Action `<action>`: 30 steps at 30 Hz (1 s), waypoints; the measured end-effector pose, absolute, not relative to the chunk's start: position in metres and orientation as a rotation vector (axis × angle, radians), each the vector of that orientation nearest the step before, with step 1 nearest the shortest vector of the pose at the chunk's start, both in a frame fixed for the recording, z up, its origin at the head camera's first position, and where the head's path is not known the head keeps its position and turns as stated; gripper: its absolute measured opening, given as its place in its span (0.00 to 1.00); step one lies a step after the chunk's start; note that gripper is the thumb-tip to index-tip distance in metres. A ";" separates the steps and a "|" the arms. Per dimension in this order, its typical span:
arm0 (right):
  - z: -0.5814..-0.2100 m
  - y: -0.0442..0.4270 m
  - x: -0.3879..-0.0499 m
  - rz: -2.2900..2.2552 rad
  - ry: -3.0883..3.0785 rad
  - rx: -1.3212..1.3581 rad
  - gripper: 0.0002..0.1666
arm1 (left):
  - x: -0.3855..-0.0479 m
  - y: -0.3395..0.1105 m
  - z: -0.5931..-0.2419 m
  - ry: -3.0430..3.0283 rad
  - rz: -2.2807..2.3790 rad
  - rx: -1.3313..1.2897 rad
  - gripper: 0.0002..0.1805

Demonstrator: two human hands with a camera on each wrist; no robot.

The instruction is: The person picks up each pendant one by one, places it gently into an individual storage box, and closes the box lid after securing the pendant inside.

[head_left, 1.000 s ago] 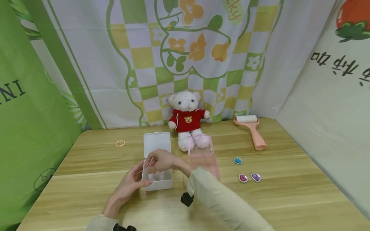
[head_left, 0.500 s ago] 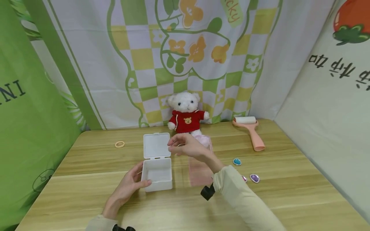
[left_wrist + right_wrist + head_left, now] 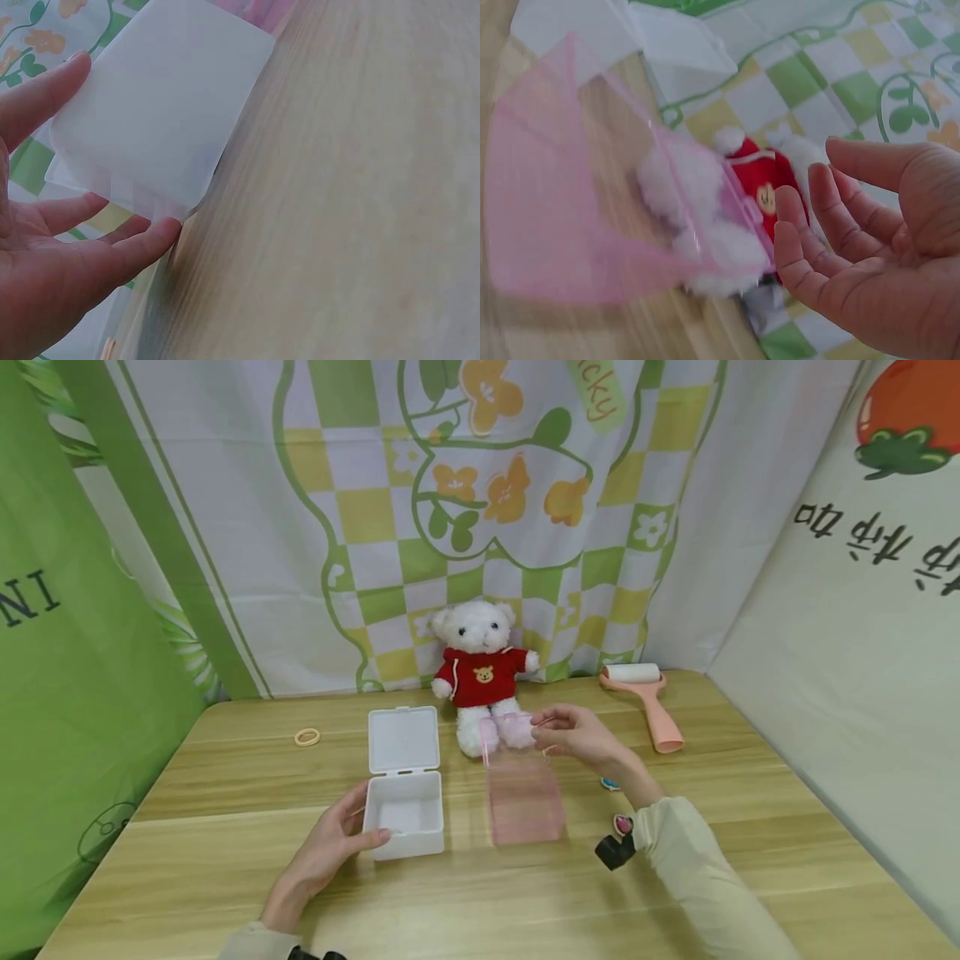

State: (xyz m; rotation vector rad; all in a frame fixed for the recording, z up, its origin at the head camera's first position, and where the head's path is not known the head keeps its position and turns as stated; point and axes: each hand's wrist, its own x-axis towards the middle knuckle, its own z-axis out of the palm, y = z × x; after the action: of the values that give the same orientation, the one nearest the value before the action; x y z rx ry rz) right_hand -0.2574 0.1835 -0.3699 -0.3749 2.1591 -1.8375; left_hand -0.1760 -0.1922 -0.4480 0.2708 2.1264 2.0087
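A white box (image 3: 405,842) stands on the table with its lid (image 3: 403,740) tipped back; its inside looks empty. My left hand (image 3: 327,846) grips the box's left side, thumb at the front and fingers behind, as the left wrist view also shows at the box wall (image 3: 165,97). To the right is a transparent pink box (image 3: 525,802) with its lid raised against a white bear's feet. My right hand (image 3: 581,739) is beside that lid, and in the right wrist view the hand (image 3: 885,240) has loosely bent fingers holding nothing.
The bear in a red hoodie (image 3: 486,681) sits against the curtain. A lint roller (image 3: 654,710) lies at the back right, a yellow ring (image 3: 307,737) at the left. A blue gem (image 3: 611,784) and a red gem (image 3: 622,824) lie near my right forearm.
My right hand has come out of the white box and moved right, past the pink box's lid. My left hand keeps its grip on the white box. The purple gem is now hidden by my sleeve.
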 end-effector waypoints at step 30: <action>-0.431 0.304 -0.246 -1.737 2.254 -0.133 0.28 | -0.174 -0.192 -0.447 2.129 1.993 0.283 0.47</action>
State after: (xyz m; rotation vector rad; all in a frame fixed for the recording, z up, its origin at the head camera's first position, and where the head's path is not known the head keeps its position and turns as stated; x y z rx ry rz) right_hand -0.2463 0.3043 -0.4307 -0.1326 2.2543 -1.7366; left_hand -0.1744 -0.1924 -0.4468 0.2829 2.1292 1.9926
